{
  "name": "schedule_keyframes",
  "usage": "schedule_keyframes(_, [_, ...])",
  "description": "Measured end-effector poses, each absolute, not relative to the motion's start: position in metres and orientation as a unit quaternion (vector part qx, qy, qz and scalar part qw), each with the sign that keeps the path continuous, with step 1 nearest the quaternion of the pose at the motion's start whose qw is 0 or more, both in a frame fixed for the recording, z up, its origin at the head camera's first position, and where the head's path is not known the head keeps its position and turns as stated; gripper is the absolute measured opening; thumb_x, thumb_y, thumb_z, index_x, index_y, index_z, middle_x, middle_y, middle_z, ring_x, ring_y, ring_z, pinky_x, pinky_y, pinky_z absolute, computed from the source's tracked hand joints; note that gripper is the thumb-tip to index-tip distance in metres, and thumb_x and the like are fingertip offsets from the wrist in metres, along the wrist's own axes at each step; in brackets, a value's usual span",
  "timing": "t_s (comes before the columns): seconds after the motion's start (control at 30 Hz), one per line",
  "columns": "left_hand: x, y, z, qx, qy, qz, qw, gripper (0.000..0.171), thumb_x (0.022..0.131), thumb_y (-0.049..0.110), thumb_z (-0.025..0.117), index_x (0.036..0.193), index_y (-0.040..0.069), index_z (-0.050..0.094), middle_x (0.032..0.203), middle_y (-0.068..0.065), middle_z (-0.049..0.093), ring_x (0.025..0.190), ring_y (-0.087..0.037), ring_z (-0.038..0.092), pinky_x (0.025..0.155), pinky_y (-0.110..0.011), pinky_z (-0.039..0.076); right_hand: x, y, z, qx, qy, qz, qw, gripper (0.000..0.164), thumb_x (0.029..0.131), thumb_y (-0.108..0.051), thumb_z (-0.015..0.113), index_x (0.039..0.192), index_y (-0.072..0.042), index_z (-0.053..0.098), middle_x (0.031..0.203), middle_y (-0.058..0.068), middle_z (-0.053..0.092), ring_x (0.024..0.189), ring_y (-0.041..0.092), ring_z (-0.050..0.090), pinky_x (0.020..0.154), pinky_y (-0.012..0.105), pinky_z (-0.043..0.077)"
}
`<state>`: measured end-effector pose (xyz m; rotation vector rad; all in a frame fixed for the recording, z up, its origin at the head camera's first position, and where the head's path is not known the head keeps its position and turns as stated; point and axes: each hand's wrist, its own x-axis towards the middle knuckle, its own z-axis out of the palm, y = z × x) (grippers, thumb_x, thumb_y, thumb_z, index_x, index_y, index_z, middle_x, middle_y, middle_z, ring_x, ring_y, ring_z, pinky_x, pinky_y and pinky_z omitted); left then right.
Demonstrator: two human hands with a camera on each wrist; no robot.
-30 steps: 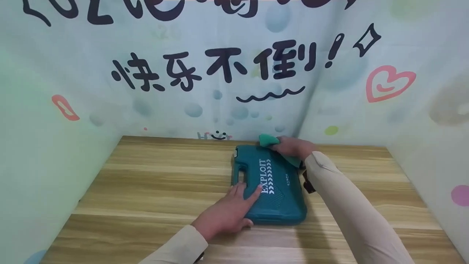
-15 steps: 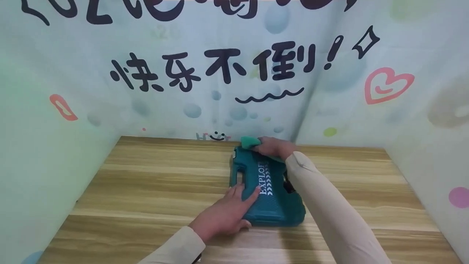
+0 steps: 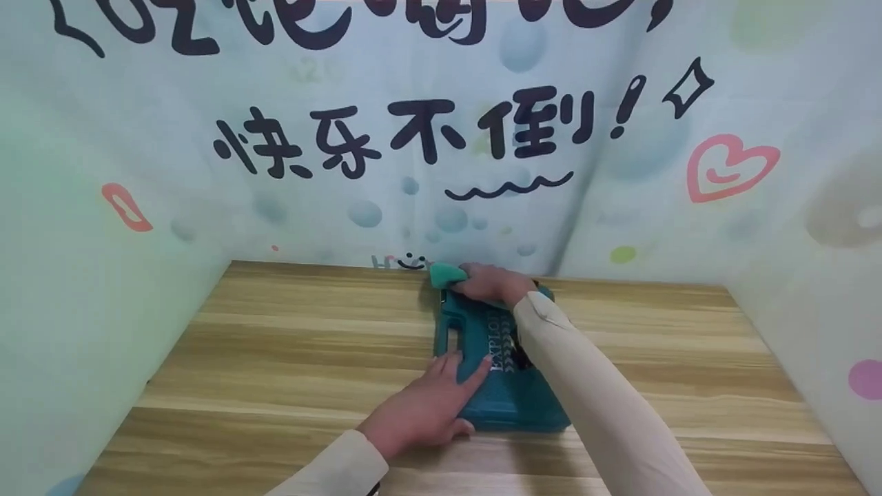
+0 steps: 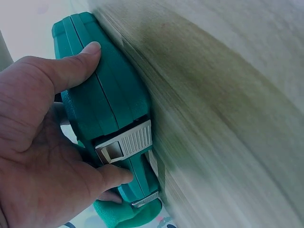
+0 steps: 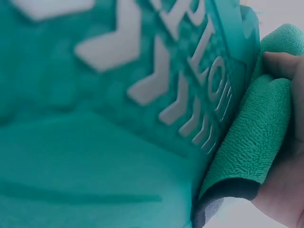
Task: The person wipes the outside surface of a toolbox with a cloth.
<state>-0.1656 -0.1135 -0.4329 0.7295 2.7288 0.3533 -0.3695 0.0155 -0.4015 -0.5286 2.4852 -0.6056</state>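
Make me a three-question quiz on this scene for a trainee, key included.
1. Multiple choice: what does the right hand hold? A) a hammer; B) a green cloth; C) a pen.
2. True or false: the case lies flat on the table.
3. Count: how many metal latches show on the case in the left wrist view?

Key: 1. B. 2. True. 3. Two.

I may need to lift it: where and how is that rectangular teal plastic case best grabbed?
Probably by the teal plastic handle, from the person's left: the rectangular teal plastic case lies flat, handle side leftward, an open slot allowing wrapping around.
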Motion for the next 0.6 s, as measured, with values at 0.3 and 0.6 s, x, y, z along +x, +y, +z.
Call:
schedule_keyframes(0.3, [-0.167, -0.116, -0.434, 0.267, 0.946, 0.124, 0.135, 0.088, 0.098, 0.043, 0.068, 0.165, 0.022, 0.015, 0.163, -0.025, 0.017, 0.148, -0.039, 0.020, 0.112, -0.046, 0.034, -0.367, 0.000, -0.403, -0.215, 0.925, -0.187, 0.250, 0.060, 0.106, -0.045, 0.048, 0.160, -0.023, 0.035, 0.155, 0.007, 0.042, 0.132, 0.030, 0.040, 0.115, 0.056, 0.025])
schedule_keyframes(0.6, [-0.167, -0.117, -0.431, 0.265, 0.944, 0.128, 0.150, 0.086, 0.098, 0.046, 0.067, 0.165, 0.025, 0.016, 0.164, -0.022, 0.016, 0.149, -0.037, 0.020, 0.112, -0.046, 0.034, -0.359, -0.015, -0.405, -0.265, 0.929, -0.133, 0.223, 0.060, 0.106, -0.043, 0.050, 0.160, -0.022, 0.037, 0.156, 0.008, 0.040, 0.135, 0.029, 0.036, 0.112, 0.057, 0.028])
